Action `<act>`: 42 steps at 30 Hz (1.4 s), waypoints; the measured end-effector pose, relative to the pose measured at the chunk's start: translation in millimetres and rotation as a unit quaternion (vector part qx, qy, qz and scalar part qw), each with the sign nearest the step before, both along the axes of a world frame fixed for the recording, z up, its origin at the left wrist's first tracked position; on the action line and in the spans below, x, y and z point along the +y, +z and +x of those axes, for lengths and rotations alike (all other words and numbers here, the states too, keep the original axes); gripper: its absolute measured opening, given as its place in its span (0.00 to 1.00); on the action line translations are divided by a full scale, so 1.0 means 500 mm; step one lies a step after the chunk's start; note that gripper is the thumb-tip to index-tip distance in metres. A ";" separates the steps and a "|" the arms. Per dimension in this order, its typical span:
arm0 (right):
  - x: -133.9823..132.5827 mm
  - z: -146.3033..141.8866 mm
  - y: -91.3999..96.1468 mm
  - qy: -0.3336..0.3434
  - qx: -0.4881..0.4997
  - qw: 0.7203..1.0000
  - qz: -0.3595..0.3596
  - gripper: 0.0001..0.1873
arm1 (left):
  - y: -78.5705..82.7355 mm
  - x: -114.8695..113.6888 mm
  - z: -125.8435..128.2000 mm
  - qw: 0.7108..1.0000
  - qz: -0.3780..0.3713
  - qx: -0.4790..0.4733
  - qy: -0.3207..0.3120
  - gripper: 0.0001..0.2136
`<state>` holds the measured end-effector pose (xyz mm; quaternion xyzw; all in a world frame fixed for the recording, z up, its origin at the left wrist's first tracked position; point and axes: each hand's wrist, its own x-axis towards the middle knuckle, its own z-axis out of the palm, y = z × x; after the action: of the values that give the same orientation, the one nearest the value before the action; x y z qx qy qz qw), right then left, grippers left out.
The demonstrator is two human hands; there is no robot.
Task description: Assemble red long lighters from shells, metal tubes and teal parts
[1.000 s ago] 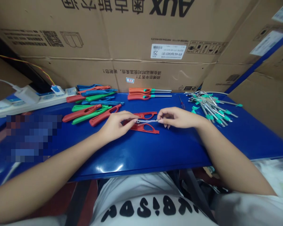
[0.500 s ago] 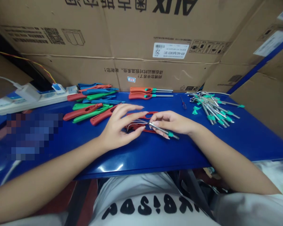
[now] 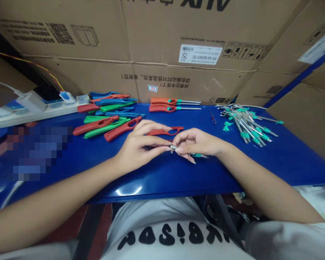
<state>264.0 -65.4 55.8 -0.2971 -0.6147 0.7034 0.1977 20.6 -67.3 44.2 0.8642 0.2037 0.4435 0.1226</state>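
Note:
My right hand (image 3: pixel 199 141) holds a metal lighter tube (image 3: pixel 203 156) with a green collar, its near-left end showing between the fingers. At that end, my left hand (image 3: pixel 135 145) pinches with thumb and forefinger where the tube's thin wires come out; the wires themselves are mostly hidden. Behind the hands lies a red lighter handle half (image 3: pixel 158 132) with an open trigger loop. Another red piece beneath my fingers is largely covered.
Red, green and blue lighter handles (image 3: pixel 97 124) are piled at left. Two lighters with tubes (image 3: pixel 162 108) lie at the back, near a small screwdriver (image 3: pixel 212 118). A heap of wired metal tubes (image 3: pixel 249 126) is at right. A power strip (image 3: pixel 51 110) stands left; cardboard (image 3: pixel 97 72) walls the back.
My left thumb and forefinger have closed in on the tube's wire end. The wires, visible before, are now mostly covered. The view has shifted slightly.

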 end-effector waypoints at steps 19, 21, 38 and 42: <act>-0.002 0.005 -0.005 0.035 -0.023 0.998 0.055 0.18 | -0.005 0.000 0.003 0.998 -0.035 -0.029 -0.043 0.07; -0.003 0.006 -0.003 0.040 -0.035 0.997 0.062 0.18 | -0.006 0.001 0.003 0.997 -0.047 -0.026 -0.049 0.07; -0.002 0.007 -0.005 0.080 -0.067 0.993 0.050 0.21 | -0.007 -0.005 -0.001 0.998 -0.008 0.034 -0.047 0.04; -0.002 0.012 -0.002 0.064 -0.104 0.986 0.113 0.19 | -0.011 -0.002 0.004 0.996 -0.069 0.044 -0.037 0.06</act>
<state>270.2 -66.5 54.6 -0.3038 -0.7253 0.6061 0.1195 22.7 -68.3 38.7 0.8795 0.2065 0.3848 0.1892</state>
